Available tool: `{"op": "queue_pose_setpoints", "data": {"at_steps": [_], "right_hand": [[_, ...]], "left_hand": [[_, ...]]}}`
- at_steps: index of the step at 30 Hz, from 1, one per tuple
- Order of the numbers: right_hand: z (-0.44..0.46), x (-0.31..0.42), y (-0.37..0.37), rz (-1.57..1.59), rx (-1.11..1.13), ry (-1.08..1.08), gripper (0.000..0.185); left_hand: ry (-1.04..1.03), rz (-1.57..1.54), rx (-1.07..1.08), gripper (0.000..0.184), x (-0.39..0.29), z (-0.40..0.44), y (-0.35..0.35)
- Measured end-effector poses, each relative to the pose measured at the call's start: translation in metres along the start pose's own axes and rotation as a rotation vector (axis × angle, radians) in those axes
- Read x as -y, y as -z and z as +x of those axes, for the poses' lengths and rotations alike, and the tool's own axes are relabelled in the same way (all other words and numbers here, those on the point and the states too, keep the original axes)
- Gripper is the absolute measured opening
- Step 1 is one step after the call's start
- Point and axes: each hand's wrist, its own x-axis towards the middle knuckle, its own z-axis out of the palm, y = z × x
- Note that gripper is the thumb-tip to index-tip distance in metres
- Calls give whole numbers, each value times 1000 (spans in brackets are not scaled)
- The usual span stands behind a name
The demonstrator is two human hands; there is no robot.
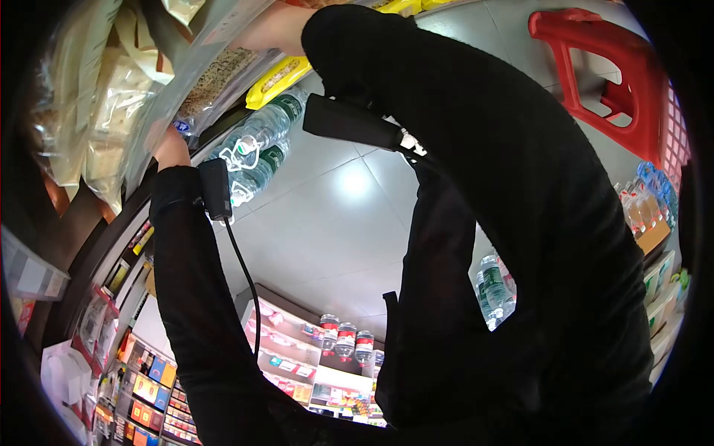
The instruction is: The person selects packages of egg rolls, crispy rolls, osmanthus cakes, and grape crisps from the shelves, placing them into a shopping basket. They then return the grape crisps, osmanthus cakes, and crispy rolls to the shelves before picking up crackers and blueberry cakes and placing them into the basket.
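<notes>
My left hand (172, 147) reaches up at the upper left, with only the wrist and lower hand showing beyond a black sleeve. Its fingers disappear behind a sheet of clear plastic (178, 82). My right hand (271, 30) comes in from the right near the top edge, and its fingers are hidden by the same plastic. Close to both hands are clear bags of pale packed goods (119, 97) and a bag of speckled, grain-like contents (216, 82). A yellow packet (277, 83) lies just below my right wrist.
Large water bottles (256, 160) with white handles stand on the tiled floor (327, 215) beside the dark shelf edge. A red plastic stool (617, 82) is at the upper right. Stocked shelves (286, 342) and more bottles (494, 290) surround the aisle.
</notes>
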Motion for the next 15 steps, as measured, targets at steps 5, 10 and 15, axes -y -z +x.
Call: {"op": "queue_pose_setpoints", "data": {"at_steps": [5,10,15], "right_hand": [[-5,-15,-16,161,119,-460,36],[15,-38,-49,-441,316,-441,45],[52,-64,-78,-372,697,-29,36]], "left_hand": [[-3,50,3,34,12,12,-21],[-57,126,5,37,24,12,-27],[-281,298,-29,38,26,10,-19]]}}
